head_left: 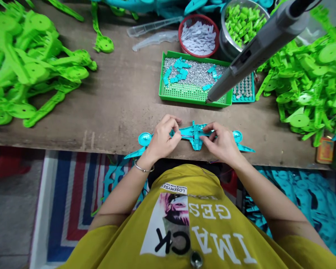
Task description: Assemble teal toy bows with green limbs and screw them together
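A teal plastic toy frame [194, 135] lies at the near edge of the wooden table [123, 101], with round discs at both ends. My left hand [162, 139] pinches its left-centre part, fingers curled on it beside a thin red wire. My right hand [221, 142] pinches the frame just right of its middle. A silver bangle sits on my left wrist.
A green tray [184, 93] of small silver screws and teal bits stands behind the frame. A grey hanging power screwdriver [257, 48] points down over it. Behind are a red basket [198, 35] and a steel bowl [242, 26]. Green plastic parts pile at left [30, 63] and right [310, 86].
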Demonstrator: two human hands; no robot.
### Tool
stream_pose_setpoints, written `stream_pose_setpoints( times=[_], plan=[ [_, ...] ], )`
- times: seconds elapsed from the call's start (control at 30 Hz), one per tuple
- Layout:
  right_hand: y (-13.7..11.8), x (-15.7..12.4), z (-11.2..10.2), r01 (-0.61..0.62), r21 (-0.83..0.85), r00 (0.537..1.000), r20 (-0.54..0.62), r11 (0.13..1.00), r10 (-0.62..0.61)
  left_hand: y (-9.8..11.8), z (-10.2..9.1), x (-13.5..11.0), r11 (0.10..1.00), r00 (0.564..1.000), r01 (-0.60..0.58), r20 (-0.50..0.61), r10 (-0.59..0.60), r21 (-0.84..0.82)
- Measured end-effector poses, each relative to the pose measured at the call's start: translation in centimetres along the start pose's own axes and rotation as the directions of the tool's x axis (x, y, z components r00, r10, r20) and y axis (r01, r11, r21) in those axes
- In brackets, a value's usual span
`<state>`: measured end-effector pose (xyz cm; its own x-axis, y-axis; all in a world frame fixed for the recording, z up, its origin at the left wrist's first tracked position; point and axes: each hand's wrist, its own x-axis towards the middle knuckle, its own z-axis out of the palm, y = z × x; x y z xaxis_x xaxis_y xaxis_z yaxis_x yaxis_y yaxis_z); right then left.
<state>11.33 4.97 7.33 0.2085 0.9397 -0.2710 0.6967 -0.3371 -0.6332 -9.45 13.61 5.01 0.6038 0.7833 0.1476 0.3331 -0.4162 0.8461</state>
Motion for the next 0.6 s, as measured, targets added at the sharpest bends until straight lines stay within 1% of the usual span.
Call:
stream_pose_setpoints(
  times=[0.07,0.1,0.2,0.27,0.37,0.47,0.53,0.6],
  plan=[
    [0.5,-0.3,-0.6,0.029,-0.075,1.000,-0.009,0.997,-0.029,0.6,-0.3,-0.4,0.998,1.000,-0.015,0.027,0.013,0.060],
    [0.7,-0.3,-0.9,0.041,-0.114,0.999,-0.016,0.993,-0.043,1.0,-0.5,-0.7,0.992,0.998,-0.031,0.055,0.024,0.124],
    [1.0,-0.2,-1.6,0.095,-0.241,0.992,-0.064,0.966,-0.113,1.9,-1.1,-1.9,0.930,0.993,-0.070,0.114,0.031,0.361],
    [0.9,0.1,-1.7,0.110,-0.317,0.987,-0.073,0.942,-0.140,1.8,-1.3,-2.7,0.899,0.994,-0.063,0.112,0.016,0.434],
    [0.6,0.8,-1.5,0.099,-0.343,0.995,0.032,0.934,-0.094,0.8,-1.0,-3.3,0.929,0.996,-0.036,0.089,0.003,0.368],
    [0.4,1.4,-1.1,0.094,-0.298,0.989,0.137,0.950,-0.055,-0.2,-0.5,-3.3,0.953,0.998,-0.050,0.044,0.038,0.297],
    [0.4,1.6,-1.0,0.084,-0.261,0.984,0.171,0.962,-0.039,-0.4,-0.2,-3.2,0.953,0.997,-0.072,0.014,0.071,0.294],
    [0.4,1.7,-1.0,0.054,-0.242,0.983,0.182,0.969,-0.010,-0.3,0.0,-3.1,0.949,0.995,-0.090,-0.003,0.095,0.302]
  ],
)
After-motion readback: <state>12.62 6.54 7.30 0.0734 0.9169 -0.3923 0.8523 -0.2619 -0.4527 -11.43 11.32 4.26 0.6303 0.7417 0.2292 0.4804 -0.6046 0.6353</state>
